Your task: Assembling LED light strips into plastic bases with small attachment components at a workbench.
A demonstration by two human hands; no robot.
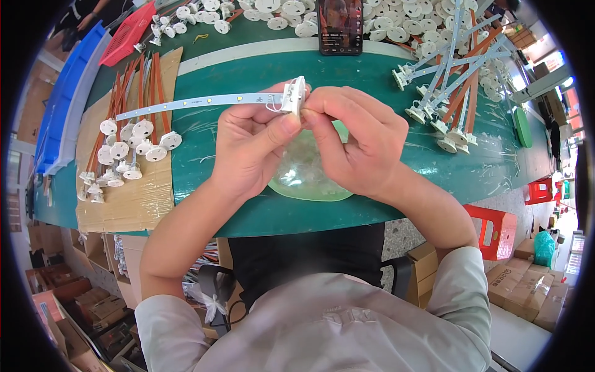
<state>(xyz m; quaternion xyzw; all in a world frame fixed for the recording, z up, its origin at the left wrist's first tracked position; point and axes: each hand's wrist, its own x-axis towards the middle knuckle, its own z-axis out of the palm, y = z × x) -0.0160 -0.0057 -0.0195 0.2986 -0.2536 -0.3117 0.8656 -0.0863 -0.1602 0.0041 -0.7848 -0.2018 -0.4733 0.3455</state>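
Up above the green table (pixel 248 204), both hands meet on one small part — the left hand (pixel 251 149) pinches a white plastic end cap (pixel 294 96) under its thumb, and the right hand (pixel 356 139) closes its fingertips narrowly on the cap's other side. From the cap a thin white LED strip (pixel 192 103) runs out to the person's left, over the cardboard sheet (pixel 133 198) where finished strips with round white caps (pixel 133 152) lie piled. Just below the hands sits a clear plastic bag (pixel 304 177), a phone (pixel 340 26) lies further back, and another heap of strips (pixel 449 87) lies off to the right.
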